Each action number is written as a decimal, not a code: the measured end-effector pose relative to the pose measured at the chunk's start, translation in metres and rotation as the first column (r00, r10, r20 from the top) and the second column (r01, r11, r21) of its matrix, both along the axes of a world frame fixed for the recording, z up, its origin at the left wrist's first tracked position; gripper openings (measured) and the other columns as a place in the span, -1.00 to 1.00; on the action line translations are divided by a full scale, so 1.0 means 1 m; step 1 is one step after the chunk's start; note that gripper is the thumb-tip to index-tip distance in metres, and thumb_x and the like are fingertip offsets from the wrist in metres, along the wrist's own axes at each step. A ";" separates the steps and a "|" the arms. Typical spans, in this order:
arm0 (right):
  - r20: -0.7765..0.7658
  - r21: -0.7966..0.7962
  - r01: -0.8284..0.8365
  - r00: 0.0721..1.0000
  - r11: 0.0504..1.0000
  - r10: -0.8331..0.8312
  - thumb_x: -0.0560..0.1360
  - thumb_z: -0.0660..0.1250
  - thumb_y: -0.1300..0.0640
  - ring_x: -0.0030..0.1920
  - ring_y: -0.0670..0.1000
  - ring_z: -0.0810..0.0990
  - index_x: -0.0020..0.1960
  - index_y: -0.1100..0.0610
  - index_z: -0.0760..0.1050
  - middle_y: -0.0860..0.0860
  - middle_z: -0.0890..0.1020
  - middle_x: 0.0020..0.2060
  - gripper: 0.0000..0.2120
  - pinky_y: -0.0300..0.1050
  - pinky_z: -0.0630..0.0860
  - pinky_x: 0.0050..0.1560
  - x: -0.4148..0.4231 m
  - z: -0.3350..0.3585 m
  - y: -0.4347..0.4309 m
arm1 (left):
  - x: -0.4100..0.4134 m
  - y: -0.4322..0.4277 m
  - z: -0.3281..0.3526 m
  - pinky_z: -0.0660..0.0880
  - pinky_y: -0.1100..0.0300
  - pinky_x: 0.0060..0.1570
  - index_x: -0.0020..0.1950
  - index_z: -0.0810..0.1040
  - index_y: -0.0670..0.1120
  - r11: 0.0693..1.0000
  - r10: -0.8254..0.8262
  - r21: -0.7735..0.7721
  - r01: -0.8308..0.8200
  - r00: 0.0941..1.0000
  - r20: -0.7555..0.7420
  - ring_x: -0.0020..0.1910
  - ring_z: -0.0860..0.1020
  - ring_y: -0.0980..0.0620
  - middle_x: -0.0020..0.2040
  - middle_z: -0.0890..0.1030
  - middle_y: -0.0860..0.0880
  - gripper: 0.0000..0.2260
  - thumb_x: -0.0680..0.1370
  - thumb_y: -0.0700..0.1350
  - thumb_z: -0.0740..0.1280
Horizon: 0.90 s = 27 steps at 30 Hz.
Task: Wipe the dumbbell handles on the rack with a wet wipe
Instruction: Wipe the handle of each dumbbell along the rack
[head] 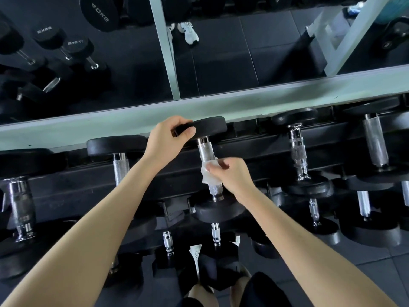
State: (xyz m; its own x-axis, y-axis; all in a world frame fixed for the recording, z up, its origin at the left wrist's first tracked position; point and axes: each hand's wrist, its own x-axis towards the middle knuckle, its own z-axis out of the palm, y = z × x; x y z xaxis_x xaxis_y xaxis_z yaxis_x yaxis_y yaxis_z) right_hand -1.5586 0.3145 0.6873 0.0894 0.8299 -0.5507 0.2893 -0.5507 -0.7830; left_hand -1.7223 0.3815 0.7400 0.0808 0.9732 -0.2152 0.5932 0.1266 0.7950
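A black dumbbell lies on the top tier of the rack (243,156), its knurled steel handle (205,150) running toward me. My left hand (168,140) grips the rim of its far black weight head (208,127). My right hand (232,173) holds a white wet wipe (208,176) wrapped round the lower half of the handle. The near head (218,212) sits just below the wipe.
More dumbbells with chrome handles lie left (120,168) and right (298,151) on the same tier, and smaller ones on the tier below (215,233). A pale green ledge (221,105) and a mirror stand behind the rack. My knees show at the bottom.
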 end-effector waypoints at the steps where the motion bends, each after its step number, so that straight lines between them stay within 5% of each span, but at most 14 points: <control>1: -0.020 0.003 0.027 0.999 1.000 -0.027 0.39 0.48 0.08 -0.32 0.01 0.51 -0.21 0.35 0.57 0.13 0.57 -0.35 -0.70 -0.07 0.44 -0.27 -0.002 0.002 0.008 | 0.001 0.000 0.000 0.46 0.25 0.09 0.13 0.59 0.00 1.000 0.002 0.002 -0.002 1.000 0.003 0.05 0.55 0.12 -0.02 0.59 0.19 -0.82 0.54 -0.05 0.35; 4: -0.054 0.067 0.041 0.998 0.997 -0.038 0.39 0.49 0.11 -0.31 -0.01 0.47 -0.27 0.22 0.58 0.16 0.54 -0.36 -0.81 -0.12 0.38 -0.29 -0.003 0.011 0.026 | 0.004 -0.001 -0.001 0.47 0.23 0.10 0.14 0.59 0.00 1.000 0.008 0.016 -0.008 1.000 0.002 0.05 0.55 0.12 -0.02 0.60 0.18 -0.81 0.54 -0.04 0.35; 8: -0.055 0.069 -0.103 0.993 0.992 0.107 0.43 0.46 0.13 -0.14 -0.14 0.60 0.08 0.17 0.60 0.00 0.66 -0.11 -0.75 -0.42 0.51 -0.17 0.005 0.008 0.015 | 0.003 0.000 0.000 0.46 0.23 0.11 0.13 0.59 0.00 1.000 0.005 0.025 -0.005 1.000 -0.009 0.06 0.55 0.13 -0.01 0.61 0.16 -0.82 0.54 -0.04 0.35; 12: 0.094 -0.024 -0.291 0.952 0.956 0.292 0.36 0.49 0.02 -0.07 0.02 0.66 -0.01 0.22 0.61 0.06 0.69 -0.12 -0.68 -0.03 0.60 0.01 0.017 -0.004 -0.001 | 0.003 0.001 0.001 0.44 0.26 0.11 0.11 0.59 0.02 1.000 0.015 -0.003 -0.015 1.000 0.011 0.07 0.55 0.13 -0.05 0.59 0.20 -0.83 0.53 -0.04 0.36; 14: 0.127 -0.072 -0.381 0.913 0.922 0.388 0.35 0.49 0.01 -0.08 0.03 0.66 -0.03 0.25 0.60 0.08 0.69 -0.13 -0.66 0.00 0.59 0.03 0.020 -0.005 -0.010 | 0.003 0.001 0.001 0.44 0.27 0.10 0.10 0.59 0.03 1.000 0.016 -0.011 -0.016 1.000 0.019 0.07 0.55 0.14 -0.04 0.58 0.20 -0.84 0.53 -0.05 0.36; 20: 0.269 -0.118 -0.548 0.785 0.828 0.558 0.35 0.50 0.11 -0.36 -0.15 0.43 -0.27 0.18 0.41 -0.07 0.48 -0.37 -0.73 -0.42 0.34 -0.44 0.024 0.005 -0.010 | 0.003 0.000 0.003 0.37 0.40 0.03 0.09 0.58 0.01 1.000 0.007 -0.030 -0.006 1.000 0.027 0.07 0.53 0.19 0.03 0.61 0.12 -0.86 0.54 -0.07 0.36; 23: 0.208 -0.079 -0.459 0.861 0.885 0.465 0.35 0.48 0.19 -0.29 -0.03 0.58 -0.15 0.34 0.53 0.04 0.61 -0.31 -0.77 -0.32 0.44 -0.34 0.026 -0.001 -0.012 | 0.004 0.000 0.002 0.37 0.43 0.02 0.12 0.58 -0.02 1.000 0.013 -0.029 -0.012 0.999 0.035 0.09 0.53 0.18 0.04 0.61 0.11 -0.83 0.54 -0.08 0.35; 27: -0.148 -0.066 -0.058 0.988 0.996 0.048 0.32 0.51 0.29 -0.14 -0.02 0.65 0.05 0.27 0.59 0.08 0.67 -0.12 -0.69 -0.23 0.60 -0.13 0.016 0.001 0.000 | 0.004 -0.001 -0.001 0.37 0.34 0.12 0.12 0.58 0.02 0.999 0.037 -0.034 -0.036 0.998 0.048 0.13 0.52 0.18 0.06 0.60 0.16 -0.83 0.54 -0.07 0.35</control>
